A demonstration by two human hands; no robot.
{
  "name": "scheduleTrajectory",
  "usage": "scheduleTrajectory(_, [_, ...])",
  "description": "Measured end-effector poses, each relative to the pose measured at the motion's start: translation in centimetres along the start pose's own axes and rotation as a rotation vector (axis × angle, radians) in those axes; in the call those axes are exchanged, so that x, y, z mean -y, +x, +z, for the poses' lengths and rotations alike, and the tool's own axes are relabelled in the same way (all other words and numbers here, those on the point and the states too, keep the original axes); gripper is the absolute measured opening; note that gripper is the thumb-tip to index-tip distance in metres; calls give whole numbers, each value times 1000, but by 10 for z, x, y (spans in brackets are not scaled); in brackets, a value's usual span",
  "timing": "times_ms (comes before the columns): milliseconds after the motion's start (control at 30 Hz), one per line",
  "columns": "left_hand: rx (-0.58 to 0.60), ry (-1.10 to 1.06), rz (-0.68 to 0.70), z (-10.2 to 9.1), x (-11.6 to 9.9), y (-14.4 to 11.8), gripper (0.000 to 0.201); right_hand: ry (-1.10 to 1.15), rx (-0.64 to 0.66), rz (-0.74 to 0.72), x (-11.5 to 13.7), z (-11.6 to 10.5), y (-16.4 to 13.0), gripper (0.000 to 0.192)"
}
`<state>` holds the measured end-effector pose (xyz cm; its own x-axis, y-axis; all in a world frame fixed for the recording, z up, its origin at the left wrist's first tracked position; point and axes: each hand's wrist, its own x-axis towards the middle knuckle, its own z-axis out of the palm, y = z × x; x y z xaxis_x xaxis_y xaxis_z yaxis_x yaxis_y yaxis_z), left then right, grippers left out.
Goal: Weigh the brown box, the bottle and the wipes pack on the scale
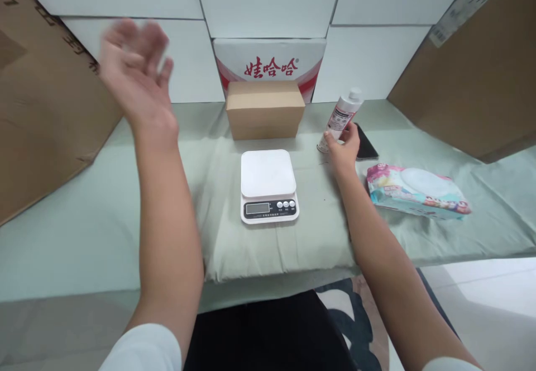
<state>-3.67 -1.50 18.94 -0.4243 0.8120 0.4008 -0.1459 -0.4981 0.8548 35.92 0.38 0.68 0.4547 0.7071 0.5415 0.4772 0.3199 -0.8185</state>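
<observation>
Scale [268, 185] sits mid-counter [84, 231] — right hand [345, 146], beyond its right, fingers wrapped round a tilted bottle [341, 118]; left hand [136, 75] hangs empty, fingers spread, blurred, above its left.

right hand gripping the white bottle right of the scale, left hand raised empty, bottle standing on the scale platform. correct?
Not quite. In the head view the white plastic bottle with the printed label is not on the white digital kitchen scale; it sits tilted on the pale green cloth to the scale's right, beside a black phone. The right hand does grip it, and the left hand is raised, open and empty.
</observation>
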Motion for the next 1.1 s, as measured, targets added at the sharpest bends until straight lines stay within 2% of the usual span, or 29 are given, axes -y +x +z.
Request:
scheduleTrajectory(67, [-14, 40, -155, 1, 31, 4, 40, -78, -85, -124, 15, -7, -3, 87])
scheduleTrajectory(133, [-56, 150, -241, 0, 66, 6, 29, -120, -169, -335, 38, -14, -12, 86])
scheduleTrajectory(167, [-68, 178, -260, -1, 84, 4, 25, -108, -169, -428, 50, -15, -17, 80])
scheduleTrajectory(233, [-83, 181, -272, -1, 115, -2, 18, -26, -65, -512, 67, -8, -28, 67])
scheduleTrajectory(300, [-85, 134, -290, 0, 141, -12, 21, 82, 100, -438, 71, 12, -34, 66])
scheduleTrajectory(367, [-47, 64, -312, 0, 162, -21, 31, 187, 239, -240, 61, 41, -31, 77])
scheduleTrajectory(433, [41, 5, -304, 1, 178, -26, 45, 280, 341, -4, 47, 70, -21, 93])
scheduleTrajectory(500, [136, -26, -271, 3, 189, -27, 56, 345, 415, 151, 37, 92, -10, 105])
scheduleTrajectory(600, [208, -40, -183, 8, 189, -24, 63, 379, 444, 158, 43, 99, -6, 107])
scheduleTrajectory(700, [212, -38, -41, 8, 166, -31, 63, 358, 421, 44, 63, 77, -19, 102])
scheduleTrajectory(833, [182, 16, 84, -12, 120, -76, 56, 240, 434, -117, 84, 21, -50, 103])
scheduleTrajectory(933, [143, 58, 130, -38, 99, -120, 49, 136, 435, -223, 89, -11, -77, 103])
scheduleTrajectory(1000, [109, 87, 139, -51, 96, -140, 48, 95, 404, -277, 89, -21, -93, 99])
scheduleTrajectory(1100, [37, 163, 148, -59, 100, -152, 49, 91, 347, -339, 87, -21, -108, 88])
